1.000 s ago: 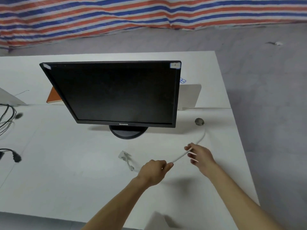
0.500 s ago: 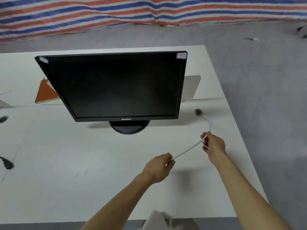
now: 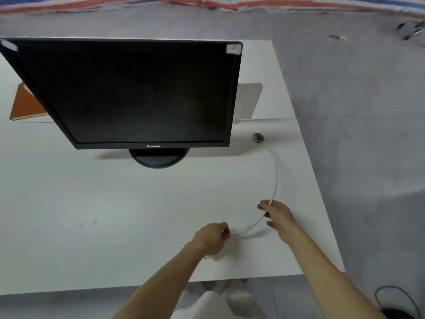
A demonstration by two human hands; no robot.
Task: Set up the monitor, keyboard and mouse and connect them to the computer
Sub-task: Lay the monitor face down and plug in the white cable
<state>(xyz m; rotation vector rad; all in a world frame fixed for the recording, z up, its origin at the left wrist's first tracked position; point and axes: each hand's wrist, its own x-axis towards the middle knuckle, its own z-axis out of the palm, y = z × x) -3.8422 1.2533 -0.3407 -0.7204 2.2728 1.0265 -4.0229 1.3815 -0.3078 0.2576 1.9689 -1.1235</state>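
Pulling a white cable (image 3: 275, 178) up thru a round grommet hole (image 3: 258, 137) at the right rear of the white surface (image 3: 92, 203), seen from a head cam looking down. Left grip (image 3: 212, 238) curled tight round the cable's near stretch, close to the front edge. Right grip (image 3: 277, 214) closed loosely round it further along, thumb & fingers wrapped as a guide. Lying in one long arc: from the hole out toward the right edge, down into the right grip, then left & nearer to the left grip. Free end hidden by the left grip, only a white blur below it; plug type not readable. Black monitor (image 3: 138, 93) upright on its round stand, left of the hole, screen dark, rear ports out of sight. Orange notebook (image 3: 25, 104) behind it, far left. Judged next: taking the free end up & left, round behind the monitor. Left grip nearer that end, right nearer the hole. Vs. half a sec ago: more cable out of the hole, arc longer & rounder, right grip further from the hole, span btwn grips shorter.
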